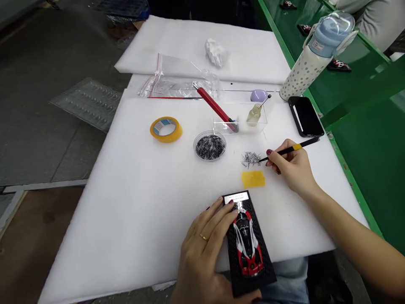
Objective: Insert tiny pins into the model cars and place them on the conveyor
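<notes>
My left hand [205,249] is closed around the left side of a black display base [232,270], with its thumb at the near end. A red, white and black model car [248,242] sits on that base, beside a white label at the far end. In a pinch, my right hand [292,164] holds a slim black pen-shaped tool [297,147] with a yellow band. Its pointed tip is at the edge of a loose pile of thin black slivers [251,159]. Just below the pile lies a piece of yellow tape [253,179].
A round clear dish [210,146] of black slivers sits left of the pile, with a yellow tape roll [166,129] beyond. Behind are a red utility knife [215,105], a small glass bottle [254,115] and a plastic bag [180,76]. A phone [305,117] and dotted bottle [305,71] stand right.
</notes>
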`<control>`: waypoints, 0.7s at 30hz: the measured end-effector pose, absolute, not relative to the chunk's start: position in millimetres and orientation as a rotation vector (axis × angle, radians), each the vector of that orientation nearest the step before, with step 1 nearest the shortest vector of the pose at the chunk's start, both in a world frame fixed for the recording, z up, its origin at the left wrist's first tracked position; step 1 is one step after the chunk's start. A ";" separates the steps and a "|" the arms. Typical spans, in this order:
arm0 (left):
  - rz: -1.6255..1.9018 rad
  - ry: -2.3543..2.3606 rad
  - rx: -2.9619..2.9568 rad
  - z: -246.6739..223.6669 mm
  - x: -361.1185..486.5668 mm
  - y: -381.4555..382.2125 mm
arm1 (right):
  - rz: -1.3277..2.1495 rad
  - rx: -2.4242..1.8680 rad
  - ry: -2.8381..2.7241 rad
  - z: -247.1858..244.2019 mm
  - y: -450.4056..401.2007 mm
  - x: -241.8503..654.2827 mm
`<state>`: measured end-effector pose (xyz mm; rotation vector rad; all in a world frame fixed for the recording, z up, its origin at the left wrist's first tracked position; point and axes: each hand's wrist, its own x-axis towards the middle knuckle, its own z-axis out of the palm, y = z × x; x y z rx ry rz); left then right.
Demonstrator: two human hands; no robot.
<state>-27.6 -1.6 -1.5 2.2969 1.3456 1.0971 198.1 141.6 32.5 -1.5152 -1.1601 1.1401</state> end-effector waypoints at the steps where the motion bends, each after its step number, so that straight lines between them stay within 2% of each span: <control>1: 1.083 1.346 2.306 0.1 -27.6 -1.3 | 1.139 -1.514 -1.163 32.6 141.6 197.7; 21: 1.062 1.342 2.296 5.2 -27.7 -1.7 | 1.153 -1.379 -1.130 27.5 138.5 207.6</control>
